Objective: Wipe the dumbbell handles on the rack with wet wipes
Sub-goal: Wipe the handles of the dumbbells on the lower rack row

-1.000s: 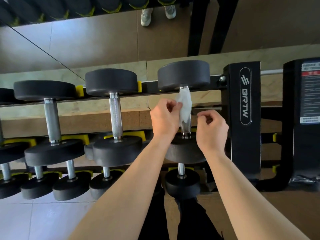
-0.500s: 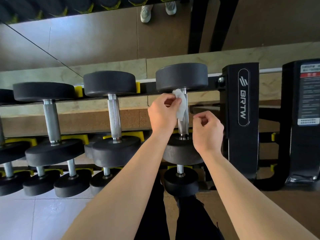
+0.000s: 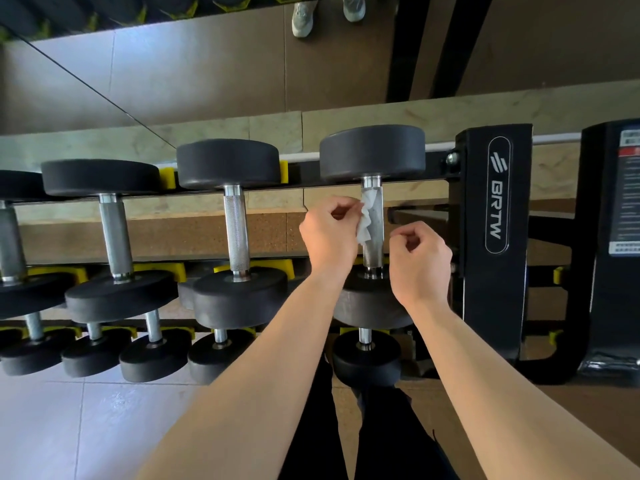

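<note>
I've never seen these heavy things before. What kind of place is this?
Probably a gym: rows of dumbbells on a black rack, a wall mirror behind, and a wet wipe against one handle.

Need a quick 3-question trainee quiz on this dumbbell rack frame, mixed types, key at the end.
1. True or false: the left hand pinches the wipe.
2. On the top row, where is the wipe? A) on the leftmost dumbbell B) on the floor C) on the handle beside the rack post
3. Fill in: the post's label reads ____.
Key: 1 true; 2 C; 3 BRTW.
</note>
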Tool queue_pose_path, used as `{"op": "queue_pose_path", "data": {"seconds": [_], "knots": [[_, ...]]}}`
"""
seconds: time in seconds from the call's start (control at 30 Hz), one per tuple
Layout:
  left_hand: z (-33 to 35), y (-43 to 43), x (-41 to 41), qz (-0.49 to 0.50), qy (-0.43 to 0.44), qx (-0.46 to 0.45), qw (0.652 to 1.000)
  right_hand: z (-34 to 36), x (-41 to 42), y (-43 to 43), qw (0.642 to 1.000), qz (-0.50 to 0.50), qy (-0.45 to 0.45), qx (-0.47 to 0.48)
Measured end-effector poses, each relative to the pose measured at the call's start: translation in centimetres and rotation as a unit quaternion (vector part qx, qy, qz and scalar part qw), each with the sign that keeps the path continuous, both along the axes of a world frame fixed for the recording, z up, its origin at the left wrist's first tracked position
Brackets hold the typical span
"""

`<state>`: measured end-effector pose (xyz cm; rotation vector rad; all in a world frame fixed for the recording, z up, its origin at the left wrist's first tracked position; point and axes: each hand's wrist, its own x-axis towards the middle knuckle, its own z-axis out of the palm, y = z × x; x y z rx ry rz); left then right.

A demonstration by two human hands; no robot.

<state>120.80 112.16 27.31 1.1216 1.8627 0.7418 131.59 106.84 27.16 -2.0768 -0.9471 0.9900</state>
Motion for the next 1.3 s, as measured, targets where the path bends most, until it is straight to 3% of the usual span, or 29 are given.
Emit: {"op": "queue_pose_path", "data": {"seconds": [0.1, 0.3, 0.43, 0.5, 0.7, 0.97, 1.03, 1.2, 1.3], "knots": [[-0.1, -1.1, -0.4, -0.009, -0.007, -0.024, 1.0, 0.0, 0.0, 0.0, 1.0, 0.006, -0.005, 0.002], [-0.1, -3.0, -3.3, -0.161, 0.023, -0.115, 0.98, -0.3, 0.1, 0.1, 1.0, 0.007, -0.006, 0.002], [0.6, -1.8, -2.0, -0.047, 0.009, -0.019, 0.999, -0.2, 0.1, 0.1, 1.0, 0.01, -0.001, -0.001], [0.6, -1.4, -0.8, -0.035, 0.018, 0.013, 0.999, -0.2, 0.1, 0.1, 1.0, 0.01, 0.0, -0.001], [-0.6, -3.3, -1.0, -0.11, 0.058, 0.06, 0.99, -0.1, 0.1, 0.0, 1.0, 0.018, 0.002, 0.007], [-0.2, -3.3, -2.3, -0.274, 0.138, 0.075, 0.949, 0.0, 0.1, 0.1, 1.0, 0.02, 0.002, 0.001], [0.0, -3.3, -2.5, -0.275, 0.131, 0.08, 0.949, -0.1, 0.2, 0.1, 1.0, 0.019, 0.005, -0.002], [-0.7, -2.8, -1.5, -0.262, 0.175, 0.188, 0.93, -0.2, 0.2, 0.0, 1.0, 0.022, 0.001, 0.007], [-0.8, -2.0, -0.9, -0.218, 0.168, 0.187, 0.943, -0.2, 0.2, 0.0, 1.0, 0.018, 0.005, 0.007]]}}
